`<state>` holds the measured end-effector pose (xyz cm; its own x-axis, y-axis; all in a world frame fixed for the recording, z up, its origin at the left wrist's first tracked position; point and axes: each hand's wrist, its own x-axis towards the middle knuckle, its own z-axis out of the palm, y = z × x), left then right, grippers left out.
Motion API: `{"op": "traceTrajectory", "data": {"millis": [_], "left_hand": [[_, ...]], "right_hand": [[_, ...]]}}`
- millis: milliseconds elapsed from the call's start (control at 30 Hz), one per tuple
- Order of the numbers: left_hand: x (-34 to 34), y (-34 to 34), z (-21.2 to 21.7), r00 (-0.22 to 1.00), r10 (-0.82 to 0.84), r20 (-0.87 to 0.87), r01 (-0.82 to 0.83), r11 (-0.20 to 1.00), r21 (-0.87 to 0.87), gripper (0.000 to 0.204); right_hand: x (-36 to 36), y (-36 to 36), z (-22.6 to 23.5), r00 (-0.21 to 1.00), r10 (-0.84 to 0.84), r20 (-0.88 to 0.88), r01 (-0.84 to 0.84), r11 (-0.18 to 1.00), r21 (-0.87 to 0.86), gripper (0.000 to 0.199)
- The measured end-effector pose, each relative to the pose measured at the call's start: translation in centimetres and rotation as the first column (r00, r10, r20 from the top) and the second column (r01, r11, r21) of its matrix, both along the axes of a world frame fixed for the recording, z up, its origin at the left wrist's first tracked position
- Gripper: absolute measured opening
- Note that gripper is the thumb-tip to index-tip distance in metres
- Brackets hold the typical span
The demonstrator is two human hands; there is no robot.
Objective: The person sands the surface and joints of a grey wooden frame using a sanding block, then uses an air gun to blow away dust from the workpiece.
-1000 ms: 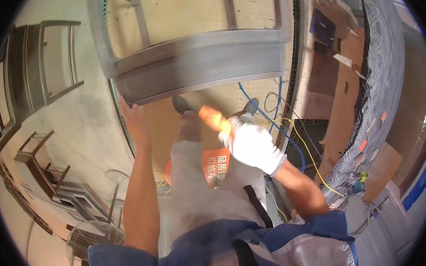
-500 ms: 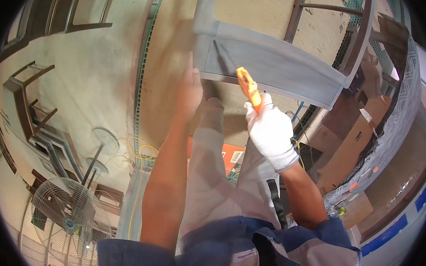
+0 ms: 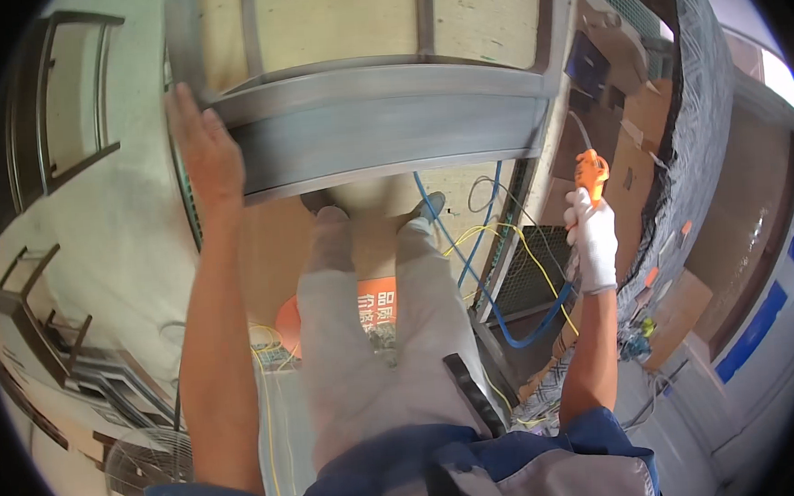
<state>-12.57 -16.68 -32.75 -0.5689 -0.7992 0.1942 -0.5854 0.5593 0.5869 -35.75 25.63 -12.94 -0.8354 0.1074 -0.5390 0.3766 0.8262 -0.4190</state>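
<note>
A grey-coated wooden furniture frame (image 3: 390, 135) with a broad, slightly curved panel and slats spans the upper middle, blurred by motion. At its left corner is my bare left hand (image 3: 207, 155), fingers stretched out flat against the side; the palm contact is hidden. My right hand (image 3: 594, 245), in a white glove, is wrapped round an orange air blow gun (image 3: 592, 172). The gun's thin nozzle points up and away, to the right of the frame and apart from it.
A blue hose (image 3: 525, 338) and yellow cords (image 3: 531, 247) loop between my legs and right arm. At right are cardboard (image 3: 638, 142) and a grey patterned covering (image 3: 694, 121). Dark furniture frames (image 3: 56, 314) and a fan (image 3: 147, 472) stand left. An orange-red sign (image 3: 378, 308) lies between my legs.
The furniture frame has turned from a slant to nearly level. My left hand has moved left with its corner. My right hand has taken the air blow gun away to the right.
</note>
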Motion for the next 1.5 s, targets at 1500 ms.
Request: {"op": "traceTrajectory", "data": {"millis": [1500], "left_hand": [[-14.3, 38.5, 8.0, 0.975, 0.217, 0.054, 0.038, -0.397, 0.917, 0.050]], "right_hand": [[17.2, 26.7, 4.0, 0.906, 0.422, -0.039, -0.414, 0.862, -0.294, 0.037]]}}
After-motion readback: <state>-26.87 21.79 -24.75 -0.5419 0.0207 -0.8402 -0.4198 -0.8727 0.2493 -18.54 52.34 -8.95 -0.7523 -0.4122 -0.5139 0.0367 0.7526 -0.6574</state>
